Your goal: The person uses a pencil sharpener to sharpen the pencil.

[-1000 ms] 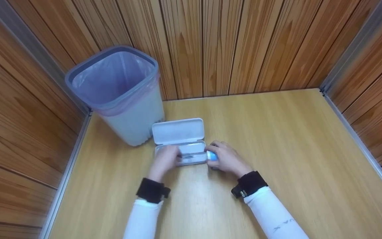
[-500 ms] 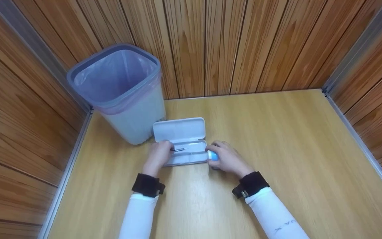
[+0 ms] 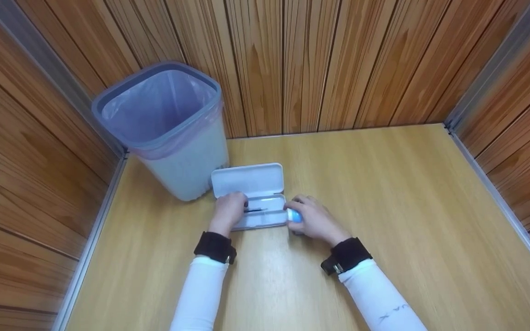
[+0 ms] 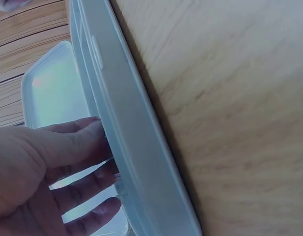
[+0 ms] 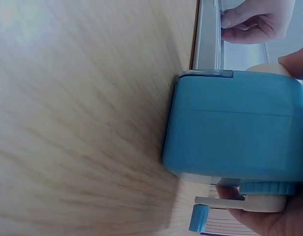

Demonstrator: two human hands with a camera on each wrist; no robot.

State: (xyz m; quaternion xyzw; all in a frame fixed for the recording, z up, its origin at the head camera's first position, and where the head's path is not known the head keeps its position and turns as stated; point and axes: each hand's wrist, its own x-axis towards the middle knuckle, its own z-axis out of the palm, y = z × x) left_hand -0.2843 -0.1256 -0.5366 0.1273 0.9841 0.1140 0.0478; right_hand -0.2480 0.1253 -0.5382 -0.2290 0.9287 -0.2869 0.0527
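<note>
A pale pencil case (image 3: 261,221) lies open on the table, its lid (image 3: 247,180) folded back. My left hand (image 3: 230,211) is over the left part of its tray and pinches a slim dark pencil (image 3: 255,210), which points right toward the sharpener. In the left wrist view, the thumb and fingers (image 4: 87,142) reach in behind the case's front wall, and the pencil is hidden. My right hand (image 3: 313,220) grips a blue crank pencil sharpener (image 5: 234,123) standing on the table at the case's right end. Its crank handle (image 5: 199,218) shows in the right wrist view.
A waste bin (image 3: 187,170) with a grey rim and a pinkish liner stands at the back left, close to the case's lid. Wood-panelled walls (image 3: 302,64) enclose the table (image 3: 384,184) at the back and both sides.
My left hand has lifted the pencil from the case's front section, drawn it back to the left, then shifted slightly right again. The right hand and sharpener have stayed in place.
</note>
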